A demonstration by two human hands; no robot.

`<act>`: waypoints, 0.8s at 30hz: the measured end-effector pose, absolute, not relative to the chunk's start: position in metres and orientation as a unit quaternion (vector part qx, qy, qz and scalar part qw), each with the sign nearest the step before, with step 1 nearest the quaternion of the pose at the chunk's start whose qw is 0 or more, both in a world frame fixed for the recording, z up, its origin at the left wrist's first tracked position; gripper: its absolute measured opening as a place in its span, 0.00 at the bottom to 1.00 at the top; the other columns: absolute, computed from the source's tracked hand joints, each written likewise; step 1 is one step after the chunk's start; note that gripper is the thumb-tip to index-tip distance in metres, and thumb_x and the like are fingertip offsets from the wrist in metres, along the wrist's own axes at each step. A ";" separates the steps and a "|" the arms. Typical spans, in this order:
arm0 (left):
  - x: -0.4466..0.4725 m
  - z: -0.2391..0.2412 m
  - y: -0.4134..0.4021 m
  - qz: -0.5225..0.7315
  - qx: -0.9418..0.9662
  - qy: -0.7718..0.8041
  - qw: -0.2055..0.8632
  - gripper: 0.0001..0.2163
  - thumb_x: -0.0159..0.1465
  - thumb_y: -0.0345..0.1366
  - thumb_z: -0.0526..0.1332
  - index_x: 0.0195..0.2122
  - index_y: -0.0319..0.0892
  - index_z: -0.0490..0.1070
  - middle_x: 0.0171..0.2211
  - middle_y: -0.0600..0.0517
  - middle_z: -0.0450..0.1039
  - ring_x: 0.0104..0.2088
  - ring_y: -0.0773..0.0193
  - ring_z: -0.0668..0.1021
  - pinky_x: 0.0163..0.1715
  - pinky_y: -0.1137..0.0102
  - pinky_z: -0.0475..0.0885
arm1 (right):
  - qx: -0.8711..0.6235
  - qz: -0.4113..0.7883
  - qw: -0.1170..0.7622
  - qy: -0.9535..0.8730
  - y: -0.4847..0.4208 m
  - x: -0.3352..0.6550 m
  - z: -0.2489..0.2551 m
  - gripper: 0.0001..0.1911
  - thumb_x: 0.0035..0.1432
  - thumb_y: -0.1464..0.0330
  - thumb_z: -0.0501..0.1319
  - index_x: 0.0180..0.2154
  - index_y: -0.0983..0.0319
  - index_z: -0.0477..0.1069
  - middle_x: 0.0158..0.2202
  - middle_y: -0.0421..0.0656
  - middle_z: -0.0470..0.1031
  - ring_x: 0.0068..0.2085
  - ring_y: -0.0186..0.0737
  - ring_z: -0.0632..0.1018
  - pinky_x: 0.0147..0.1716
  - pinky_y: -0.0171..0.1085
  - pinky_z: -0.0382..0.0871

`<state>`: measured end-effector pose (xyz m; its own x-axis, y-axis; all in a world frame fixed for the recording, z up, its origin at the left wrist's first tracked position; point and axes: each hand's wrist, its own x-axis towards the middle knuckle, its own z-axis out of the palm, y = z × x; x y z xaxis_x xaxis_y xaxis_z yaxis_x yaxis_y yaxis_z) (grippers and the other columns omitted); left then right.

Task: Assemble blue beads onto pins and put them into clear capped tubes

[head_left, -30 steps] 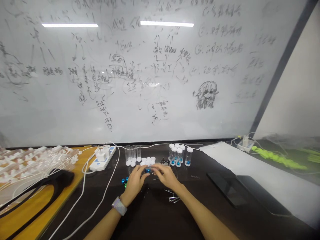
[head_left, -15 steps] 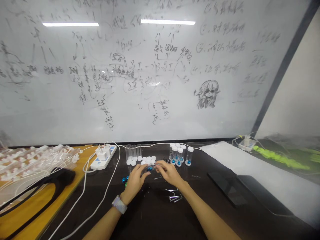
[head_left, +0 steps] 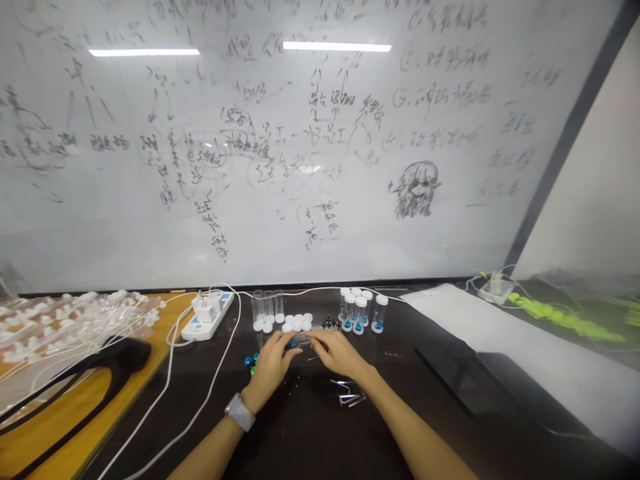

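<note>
My left hand [head_left: 273,360], with a watch on its wrist, closes around one end of a clear tube [head_left: 301,339]. A blue ball [head_left: 293,345] shows inside the tube near the left fingers. At the other end, the fingertips of my right hand [head_left: 337,351] close on the tube, which lies roughly level between both hands. Just beyond the fingers is a cluster of white caps [head_left: 297,321]. Small black parts [head_left: 330,325] lie to the right of the caps. Blue and green balls [head_left: 251,362] sit left of my left hand, partly hidden by it.
Clear tubes [head_left: 268,307] stand at back left. Capped tubes with blue balls [head_left: 361,312] stand at back right. Bent metal rods [head_left: 350,395] lie before my right hand. A power strip [head_left: 210,320] with white cables is left; a dark phone-like slab [head_left: 453,379] is right.
My right hand has lowered and shifted slightly left, its fingers now flatter over the tube's end. The tube has turned more level. The small black parts show more clearly.
</note>
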<state>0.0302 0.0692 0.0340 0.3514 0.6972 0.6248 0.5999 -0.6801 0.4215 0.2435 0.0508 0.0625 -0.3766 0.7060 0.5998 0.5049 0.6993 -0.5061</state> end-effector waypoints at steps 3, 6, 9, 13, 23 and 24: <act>0.029 0.035 0.072 0.422 0.812 0.398 0.063 0.15 0.66 0.40 0.61 0.54 0.49 0.69 0.45 0.48 0.75 0.46 0.53 0.78 0.49 0.56 0.73 | -0.383 0.121 0.426 -0.811 0.048 0.245 0.067 0.15 0.67 0.66 0.54 0.51 0.55 0.75 0.42 0.44 0.80 0.40 0.44 0.79 0.45 0.40 0.70; 0.029 0.035 0.072 0.422 0.812 0.396 0.069 0.15 0.65 0.39 0.62 0.53 0.48 0.70 0.45 0.48 0.75 0.46 0.53 0.78 0.48 0.57 0.73 | -0.374 0.132 0.421 -0.816 0.045 0.247 0.071 0.15 0.68 0.62 0.53 0.51 0.55 0.75 0.45 0.45 0.76 0.44 0.44 0.77 0.48 0.41 0.69; 0.031 0.036 0.069 0.421 0.817 0.385 0.079 0.15 0.66 0.39 0.61 0.54 0.49 0.69 0.46 0.48 0.75 0.47 0.54 0.78 0.49 0.58 0.73 | -0.366 0.158 0.414 -0.818 0.044 0.246 0.070 0.19 0.70 0.59 0.49 0.53 0.54 0.74 0.56 0.47 0.68 0.53 0.45 0.72 0.56 0.43 0.64; 0.037 0.038 0.061 0.426 0.830 0.351 0.087 0.15 0.66 0.38 0.61 0.55 0.49 0.69 0.47 0.48 0.74 0.48 0.54 0.77 0.50 0.58 0.73 | -0.348 0.225 0.401 -0.817 0.046 0.242 0.061 0.27 0.72 0.55 0.41 0.52 0.57 0.75 0.65 0.45 0.56 0.62 0.47 0.63 0.63 0.46 0.55; 0.036 0.032 0.073 0.475 0.787 0.376 0.119 0.18 0.63 0.34 0.63 0.55 0.48 0.69 0.47 0.47 0.76 0.47 0.53 0.77 0.50 0.56 0.72 | -0.374 0.188 0.511 -0.751 0.060 0.251 0.065 0.21 0.71 0.57 0.46 0.45 0.59 0.74 0.50 0.48 0.70 0.52 0.43 0.72 0.54 0.43 0.64; 0.035 0.030 0.077 0.482 0.777 0.385 0.126 0.19 0.63 0.33 0.63 0.55 0.48 0.68 0.48 0.47 0.75 0.47 0.54 0.78 0.50 0.56 0.72 | -0.394 0.174 0.512 -0.743 0.064 0.256 0.063 0.17 0.70 0.58 0.50 0.44 0.59 0.74 0.45 0.46 0.72 0.47 0.43 0.74 0.49 0.41 0.67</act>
<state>0.0348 0.0765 0.0298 0.2389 0.7194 0.6522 0.4765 -0.6721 0.5668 0.2561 0.0644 0.0627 -0.1654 0.7635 0.6242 0.4076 0.6293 -0.6617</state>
